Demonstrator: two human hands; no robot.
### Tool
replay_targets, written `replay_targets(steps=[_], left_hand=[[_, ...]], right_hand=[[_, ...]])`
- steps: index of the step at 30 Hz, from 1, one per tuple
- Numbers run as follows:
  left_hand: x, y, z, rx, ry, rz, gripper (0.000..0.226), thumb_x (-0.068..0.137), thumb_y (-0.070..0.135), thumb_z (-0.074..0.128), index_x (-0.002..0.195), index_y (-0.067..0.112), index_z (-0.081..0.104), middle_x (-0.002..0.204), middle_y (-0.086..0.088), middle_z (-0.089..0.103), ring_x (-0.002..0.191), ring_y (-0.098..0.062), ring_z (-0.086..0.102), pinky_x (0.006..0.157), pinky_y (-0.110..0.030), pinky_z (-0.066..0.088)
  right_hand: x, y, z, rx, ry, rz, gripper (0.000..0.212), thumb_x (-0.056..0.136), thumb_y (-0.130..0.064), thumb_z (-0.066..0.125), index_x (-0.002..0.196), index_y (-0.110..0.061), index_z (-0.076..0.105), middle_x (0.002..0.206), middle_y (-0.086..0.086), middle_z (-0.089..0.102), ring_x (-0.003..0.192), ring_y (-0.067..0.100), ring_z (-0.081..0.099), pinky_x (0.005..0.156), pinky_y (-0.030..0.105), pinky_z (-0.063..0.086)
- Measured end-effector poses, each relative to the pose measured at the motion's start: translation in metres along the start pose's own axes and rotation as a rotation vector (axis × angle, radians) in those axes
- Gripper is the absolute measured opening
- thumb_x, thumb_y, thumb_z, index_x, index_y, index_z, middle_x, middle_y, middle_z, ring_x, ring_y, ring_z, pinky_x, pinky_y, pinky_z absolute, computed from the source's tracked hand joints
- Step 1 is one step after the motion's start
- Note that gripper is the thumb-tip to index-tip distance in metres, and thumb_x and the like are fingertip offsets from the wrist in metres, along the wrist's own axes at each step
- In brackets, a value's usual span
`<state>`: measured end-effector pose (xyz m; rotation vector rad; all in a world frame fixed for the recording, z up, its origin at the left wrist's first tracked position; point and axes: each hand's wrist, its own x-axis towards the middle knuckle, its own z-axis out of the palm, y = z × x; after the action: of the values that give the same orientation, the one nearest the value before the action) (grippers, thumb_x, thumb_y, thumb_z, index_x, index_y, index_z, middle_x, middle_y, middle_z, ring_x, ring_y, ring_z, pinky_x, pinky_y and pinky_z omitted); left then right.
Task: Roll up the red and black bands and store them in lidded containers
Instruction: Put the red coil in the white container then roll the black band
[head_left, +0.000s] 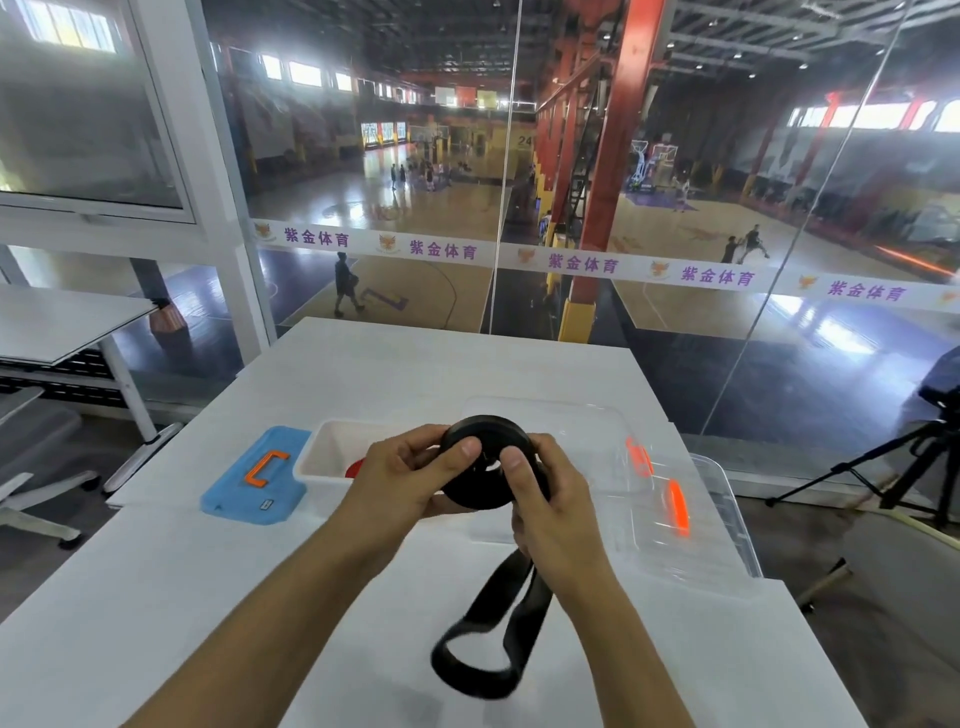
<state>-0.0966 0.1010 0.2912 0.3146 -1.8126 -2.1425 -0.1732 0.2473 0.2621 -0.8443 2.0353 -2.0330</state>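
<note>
Both hands are raised above the white desk and grip the black band between them. Left hand: fingers curled round the left side of the coiled roll, thumb pressed on its front face. Right hand: thumb laid on the roll's centre, remaining fingers wrapped round its right side and rear. Roll is partly wound; the unwound tail hangs down from under the right hand and ends in a loose loop that reaches the desk surface, blurred.

Behind the left hand, a white container sits open on the desk. A small red item shows inside it at the near edge, mostly hidden by the hand; cannot tell what it is. Blue lid with an orange handle lies flat just left of the white container. To the right, a clear container with orange clips stands on the desk, a clear lid lying beside it.
</note>
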Motion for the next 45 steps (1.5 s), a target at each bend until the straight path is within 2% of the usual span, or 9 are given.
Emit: replay_targets(steps=[5,10,15,19,24,29,33,38,45], left_hand=[[-0.004,-0.016,0.014,-0.216,0.074,-0.016,0.034,0.086,0.028,0.069,0.110,0.004,0.075,0.109,-0.020,0.076,0.103,-0.032,0.074,0.087,-0.043,0.060],[-0.005,-0.019,0.016,-0.234,0.053,-0.069,0.031,0.094,0.025,0.064,0.115,0.004,0.072,0.112,-0.018,0.076,0.106,-0.032,0.073,0.091,-0.046,0.059],[0.003,-0.008,-0.001,0.074,-0.035,-0.091,0.021,0.094,0.021,0.068,0.105,0.004,0.072,0.100,-0.014,0.076,0.102,-0.031,0.073,0.089,-0.041,0.062],[0.010,0.013,-0.010,0.438,-0.185,0.007,0.021,0.089,0.026,0.074,0.110,0.025,0.074,0.105,0.002,0.078,0.102,-0.019,0.073,0.094,-0.031,0.058],[0.014,0.025,-0.015,0.552,-0.283,0.052,0.017,0.090,0.021,0.074,0.107,0.023,0.076,0.100,-0.002,0.078,0.096,-0.025,0.075,0.094,-0.037,0.059],[0.008,0.015,-0.007,0.516,-0.169,0.152,0.019,0.087,0.024,0.076,0.105,0.030,0.076,0.096,0.004,0.079,0.095,-0.018,0.075,0.096,-0.040,0.058],[0.006,0.008,-0.002,0.424,-0.114,0.217,0.019,0.084,0.032,0.077,0.100,0.041,0.077,0.101,0.007,0.079,0.100,-0.017,0.074,0.095,-0.034,0.056],[0.005,0.003,0.004,0.326,0.013,0.222,0.021,0.088,0.016,0.074,0.106,0.026,0.076,0.098,0.007,0.080,0.095,-0.012,0.076,0.090,-0.027,0.059],[0.006,-0.012,0.021,0.035,0.273,0.114,0.012,0.089,0.021,0.073,0.099,0.027,0.075,0.093,0.007,0.081,0.090,-0.008,0.076,0.074,-0.023,0.061]], right_hand=[[-0.006,0.005,0.011,0.111,0.086,0.034,0.035,0.091,-0.049,0.059,0.103,-0.016,0.064,0.059,-0.005,0.058,0.047,0.017,0.050,0.047,0.027,0.044],[-0.002,0.010,0.004,0.077,0.065,0.046,0.019,0.099,-0.038,0.060,0.097,-0.021,0.068,0.071,-0.009,0.069,0.048,0.002,0.052,0.052,0.012,0.040],[0.002,0.009,-0.016,-0.045,-0.060,0.048,0.012,0.103,-0.030,0.061,0.100,-0.022,0.069,0.069,-0.018,0.066,0.056,-0.003,0.056,0.056,0.010,0.040],[0.002,0.006,-0.026,-0.169,-0.198,0.030,0.011,0.099,-0.037,0.067,0.099,-0.026,0.069,0.084,-0.006,0.070,0.079,0.010,0.063,0.074,0.025,0.049],[0.000,-0.001,-0.029,-0.138,-0.225,0.052,0.010,0.091,-0.035,0.078,0.090,-0.027,0.073,0.079,-0.002,0.069,0.073,0.007,0.060,0.070,0.021,0.047],[0.003,-0.004,-0.030,-0.077,-0.153,0.043,0.015,0.087,-0.037,0.079,0.089,-0.023,0.075,0.083,0.009,0.074,0.077,0.028,0.067,0.072,0.029,0.050],[0.003,-0.005,-0.030,-0.050,-0.168,0.065,0.009,0.093,-0.026,0.077,0.091,-0.019,0.072,0.066,-0.008,0.066,0.054,0.002,0.054,0.056,0.015,0.041],[-0.002,-0.001,-0.018,-0.054,-0.151,0.073,0.012,0.091,-0.027,0.080,0.094,-0.028,0.068,0.068,-0.011,0.060,0.054,0.005,0.052,0.054,0.018,0.043],[-0.009,0.011,0.006,0.043,0.008,0.134,0.024,0.099,-0.038,0.067,0.106,-0.015,0.062,0.082,0.013,0.069,0.049,0.023,0.054,0.050,0.029,0.047]])
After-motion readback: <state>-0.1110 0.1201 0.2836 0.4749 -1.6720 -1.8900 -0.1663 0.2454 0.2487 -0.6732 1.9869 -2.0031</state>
